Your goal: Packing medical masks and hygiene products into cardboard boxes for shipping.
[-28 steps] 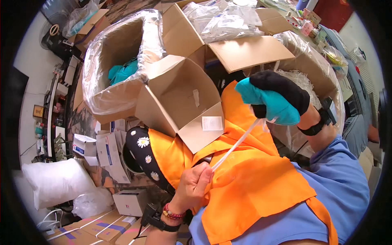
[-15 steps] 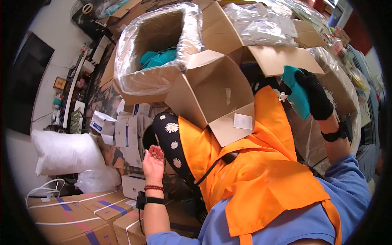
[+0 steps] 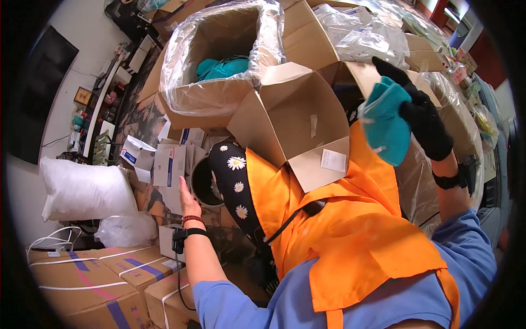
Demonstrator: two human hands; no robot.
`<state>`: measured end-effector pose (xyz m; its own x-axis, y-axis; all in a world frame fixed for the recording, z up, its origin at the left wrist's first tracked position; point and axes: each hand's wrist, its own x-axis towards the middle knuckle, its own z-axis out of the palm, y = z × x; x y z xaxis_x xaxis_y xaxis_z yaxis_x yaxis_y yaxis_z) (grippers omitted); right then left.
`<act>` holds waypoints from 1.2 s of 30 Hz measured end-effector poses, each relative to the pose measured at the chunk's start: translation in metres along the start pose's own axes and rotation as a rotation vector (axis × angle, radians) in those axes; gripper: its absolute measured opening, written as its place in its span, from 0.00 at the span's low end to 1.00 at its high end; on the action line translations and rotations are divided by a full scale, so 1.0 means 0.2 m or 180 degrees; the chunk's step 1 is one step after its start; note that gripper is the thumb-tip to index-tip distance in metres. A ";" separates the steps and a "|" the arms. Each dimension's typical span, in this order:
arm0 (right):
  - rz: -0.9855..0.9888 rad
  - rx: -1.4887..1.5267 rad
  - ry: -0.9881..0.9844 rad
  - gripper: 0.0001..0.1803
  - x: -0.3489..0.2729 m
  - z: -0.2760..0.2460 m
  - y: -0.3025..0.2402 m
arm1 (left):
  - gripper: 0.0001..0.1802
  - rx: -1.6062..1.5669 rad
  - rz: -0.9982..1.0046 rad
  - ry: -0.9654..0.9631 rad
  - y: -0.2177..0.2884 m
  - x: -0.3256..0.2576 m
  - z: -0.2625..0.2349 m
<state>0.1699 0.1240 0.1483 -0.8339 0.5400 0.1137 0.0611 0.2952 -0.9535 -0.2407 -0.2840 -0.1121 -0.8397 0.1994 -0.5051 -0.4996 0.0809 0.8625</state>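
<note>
My right hand (image 3: 424,118), in a black glove, grips a teal face mask (image 3: 388,123), soft and pouch-shaped, over my right thigh. One gloved finger points away from the mask. My bare left hand (image 3: 189,202) holds nothing, its fingers stretched out beside a dark round bucket (image 3: 204,186). Between my knees an open cardboard box (image 3: 298,112) rests with its flaps spread and a white label (image 3: 333,160) on the near flap. Beyond it stands a large carton lined with clear plastic (image 3: 183,104), with more teal pieces (image 3: 223,68) inside.
Small white boxes (image 3: 169,164) lie left of the bucket. A white stuffed sack (image 3: 87,189) and strapped cartons (image 3: 93,279) fill the near left. On the right is a plastic-lined carton (image 3: 460,109); clear plastic bags (image 3: 367,35) lie at the back.
The teal mask has swung left and toward me, showing more of its broad side. My left hand has shifted left and turned from palm up to edge-on. The view has tilted slightly.
</note>
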 end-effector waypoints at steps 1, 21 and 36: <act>-0.0098 -0.0278 -0.0106 0.18 0.02 0.03 -0.01 | 0.48 -0.0002 0.0003 -0.0023 -0.02 0.05 -0.03; 0.0810 0.0767 0.0829 0.23 -0.04 0.23 0.25 | 0.21 0.0329 0.0369 -0.3398 0.24 -1.38 1.39; -0.1598 -0.1427 -0.1394 0.26 -0.12 0.29 0.11 | 0.32 0.2330 0.0581 -0.4618 0.30 -1.09 1.30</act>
<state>0.1602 0.0724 0.1077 -0.9541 -0.0722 0.2906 -0.2414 0.7594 -0.6042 -0.0319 -0.0679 0.0584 0.2303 0.9211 -0.3140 0.1347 0.2894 0.9477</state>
